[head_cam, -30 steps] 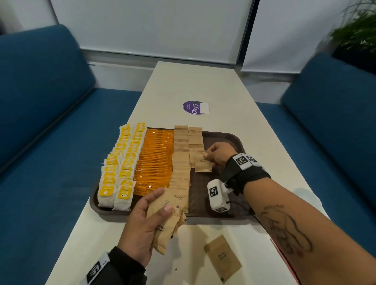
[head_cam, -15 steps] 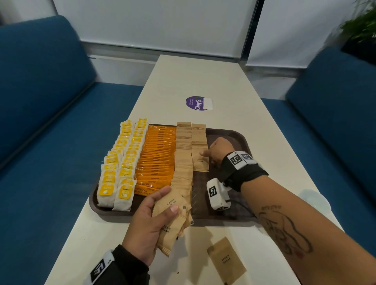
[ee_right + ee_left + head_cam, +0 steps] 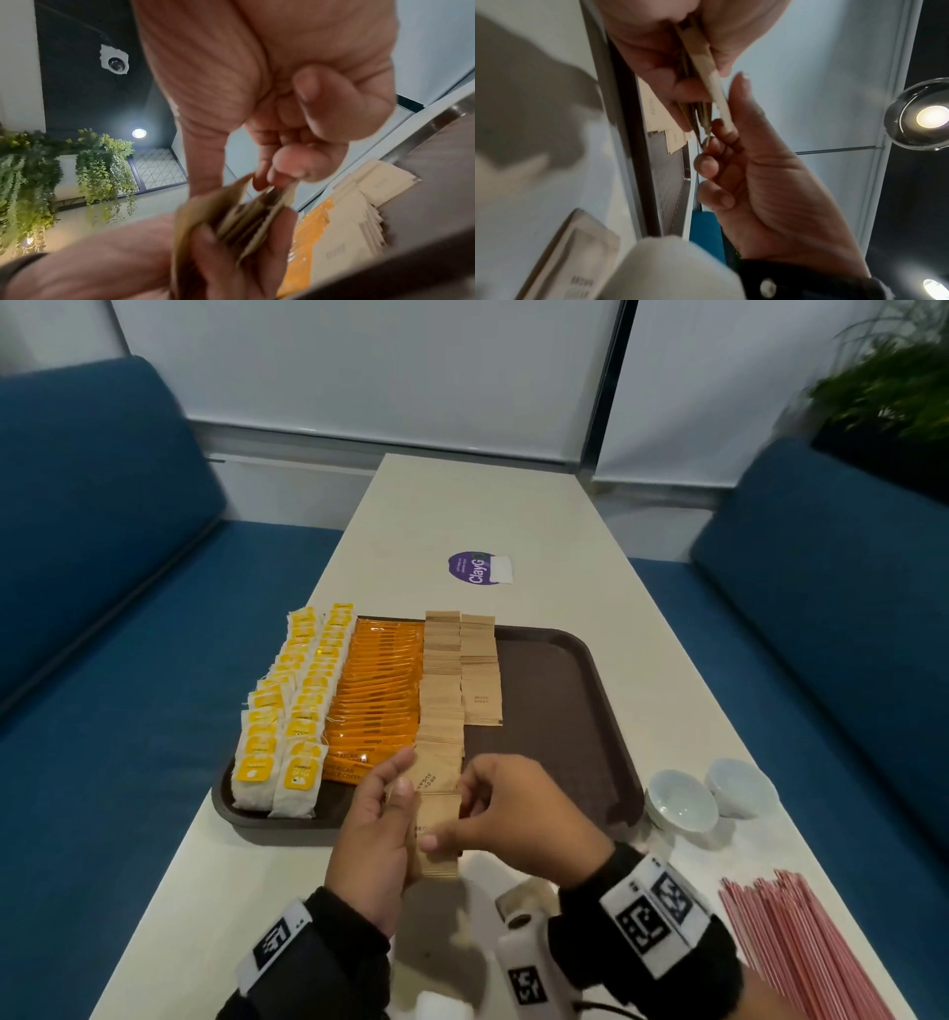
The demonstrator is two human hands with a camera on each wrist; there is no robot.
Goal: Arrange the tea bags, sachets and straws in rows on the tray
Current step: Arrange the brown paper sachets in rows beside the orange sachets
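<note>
The brown tray (image 3: 565,690) carries two rows of yellow-tagged tea bags (image 3: 287,711), a row of orange coffee sachets (image 3: 380,690) and two rows of brown sugar sachets (image 3: 447,690), the right one shorter. Over the tray's near edge my left hand (image 3: 395,793) grips a stack of brown sugar sachets (image 3: 436,819). My right hand (image 3: 462,809) pinches the front sachet of that stack. The right wrist view shows the same pinch (image 3: 277,180) on the stack (image 3: 231,213). Pink straws (image 3: 796,947) lie on the table at the near right.
Two small white bowls (image 3: 683,801) stand right of the tray. A loose brown sachet (image 3: 577,253) lies on the table under my right wrist. A purple sticker (image 3: 472,567) lies beyond the tray. Blue benches (image 3: 102,660) flank the narrow table.
My right hand left the shorter sugar row and came back to the stack in my left hand. The head view tilted down, bringing the bowls and straws into view.
</note>
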